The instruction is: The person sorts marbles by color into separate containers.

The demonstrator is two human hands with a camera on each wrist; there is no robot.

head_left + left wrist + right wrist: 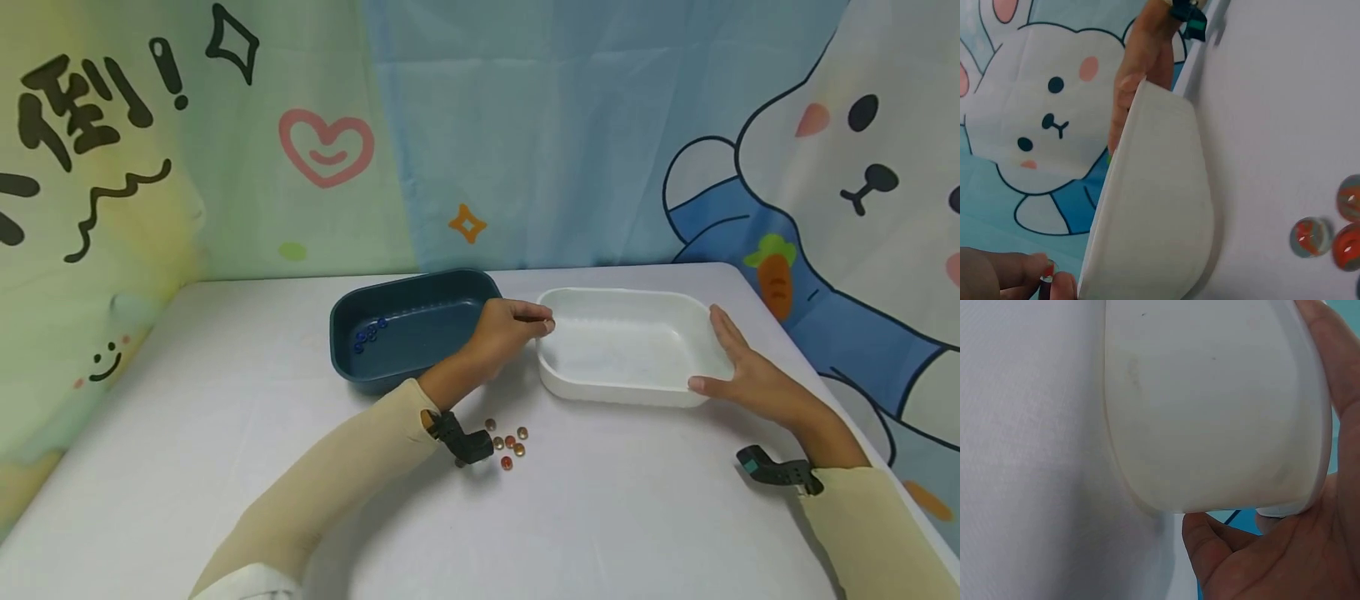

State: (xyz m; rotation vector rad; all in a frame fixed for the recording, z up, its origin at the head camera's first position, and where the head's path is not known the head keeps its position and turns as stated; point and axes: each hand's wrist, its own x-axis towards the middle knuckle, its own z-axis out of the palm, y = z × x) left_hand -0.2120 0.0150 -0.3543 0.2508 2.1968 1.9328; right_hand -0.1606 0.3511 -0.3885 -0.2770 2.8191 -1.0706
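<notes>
My left hand [504,337] pinches a glass marble [1049,270] with red in it between thumb and fingertips, right at the left rim of the white tray [622,392]. At the tray's other end, my right hand [757,379] holds the rounded edge, its thumb at the front corner and its fingers at the back. In the right wrist view the tray's outer wall [1210,412] fills much of the picture. Several loose orange and clear marbles [510,442] lie on the table below the left wrist.
A dark teal tray [420,371] stands left of the white one, partly behind the left hand, with several blue marbles [367,333] at its left end. White cloth covers the table [600,500]. A printed curtain [525,150] hangs along the back and sides.
</notes>
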